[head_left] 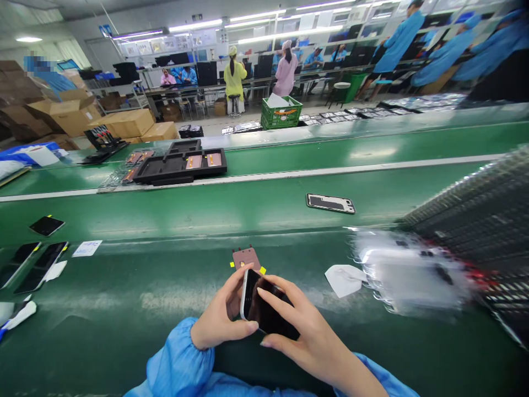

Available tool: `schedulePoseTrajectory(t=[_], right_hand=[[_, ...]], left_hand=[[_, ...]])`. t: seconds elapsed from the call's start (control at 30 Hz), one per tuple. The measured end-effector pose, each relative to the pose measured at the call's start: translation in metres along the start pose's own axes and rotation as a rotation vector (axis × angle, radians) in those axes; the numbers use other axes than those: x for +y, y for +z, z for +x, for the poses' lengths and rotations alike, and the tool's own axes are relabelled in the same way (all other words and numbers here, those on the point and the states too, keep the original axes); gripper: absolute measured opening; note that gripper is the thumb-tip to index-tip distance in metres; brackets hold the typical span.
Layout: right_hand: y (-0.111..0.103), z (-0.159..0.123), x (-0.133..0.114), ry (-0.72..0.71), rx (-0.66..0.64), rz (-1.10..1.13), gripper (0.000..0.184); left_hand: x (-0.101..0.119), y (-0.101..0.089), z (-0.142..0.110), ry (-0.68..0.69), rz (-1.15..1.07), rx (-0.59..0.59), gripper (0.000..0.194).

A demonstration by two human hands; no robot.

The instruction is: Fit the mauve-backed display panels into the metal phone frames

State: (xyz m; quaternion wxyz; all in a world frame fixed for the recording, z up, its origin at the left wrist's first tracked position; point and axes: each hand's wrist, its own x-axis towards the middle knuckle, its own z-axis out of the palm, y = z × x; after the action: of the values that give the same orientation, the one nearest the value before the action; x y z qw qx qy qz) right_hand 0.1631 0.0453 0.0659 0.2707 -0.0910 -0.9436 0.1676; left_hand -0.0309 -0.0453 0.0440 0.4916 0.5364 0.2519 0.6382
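Note:
A smartphone [264, 311] with a dark glossy screen and a pale edge is held tilted above the green work surface. My left hand [225, 311] grips its left end, thumb along the near edge and fingers behind the far side. Around the other end is my right hand [300, 322], thumb at the near edge and fingers lying over the screen and far edge. Just beyond the phone lies a brownish flat part [244, 258] with yellow tabs, partly hidden by my left fingers and the phone.
Right of my hands are a white paper piece [344, 279], blurred clear plastic trays [413, 273] and a dark rack [475, 204]. A phone housing [330, 203] lies on the green belt. Phones [42, 267] lie left; a black tray [177, 165] stands farther back. People work beyond.

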Motion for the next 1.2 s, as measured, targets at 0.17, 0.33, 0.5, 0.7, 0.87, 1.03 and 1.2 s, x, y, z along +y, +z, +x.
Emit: schedulePoseTrajectory(t=[0.17, 0.33, 0.5, 0.7, 0.87, 1.03, 1.2], right_hand=[[-0.001, 0.0, -0.001, -0.006, 0.017, 0.006, 0.065], [-0.001, 0.001, -0.001, -0.013, 0.01, 0.008, 0.067], [-0.005, 0.004, -0.003, -0.025, -0.003, -0.03, 0.069], [-0.005, 0.005, -0.009, -0.051, 0.035, -0.197, 0.078], [0.0, -0.003, -0.001, 0.081, 0.122, 0.079, 0.067], [-0.006, -0.01, 0.014, 0.549, -0.069, 0.704, 0.047], [-0.003, -0.009, 0.019, 0.635, -0.193, 1.07, 0.04]], left_hand=[[-0.001, -0.003, -0.003, -0.029, 0.038, -0.021, 0.078], [0.0, -0.003, -0.003, -0.055, 0.028, -0.019, 0.08], [0.002, -0.003, -0.002, -0.079, -0.064, -0.046, 0.079], [-0.009, 0.0, -0.005, -0.107, -0.241, -0.026, 0.079], [-0.01, -0.003, 0.001, -0.251, -0.478, 0.217, 0.053], [0.001, -0.023, 0.011, -0.257, -0.411, 0.381, 0.057], [0.005, -0.028, 0.016, -0.259, -0.418, 0.389, 0.05]])
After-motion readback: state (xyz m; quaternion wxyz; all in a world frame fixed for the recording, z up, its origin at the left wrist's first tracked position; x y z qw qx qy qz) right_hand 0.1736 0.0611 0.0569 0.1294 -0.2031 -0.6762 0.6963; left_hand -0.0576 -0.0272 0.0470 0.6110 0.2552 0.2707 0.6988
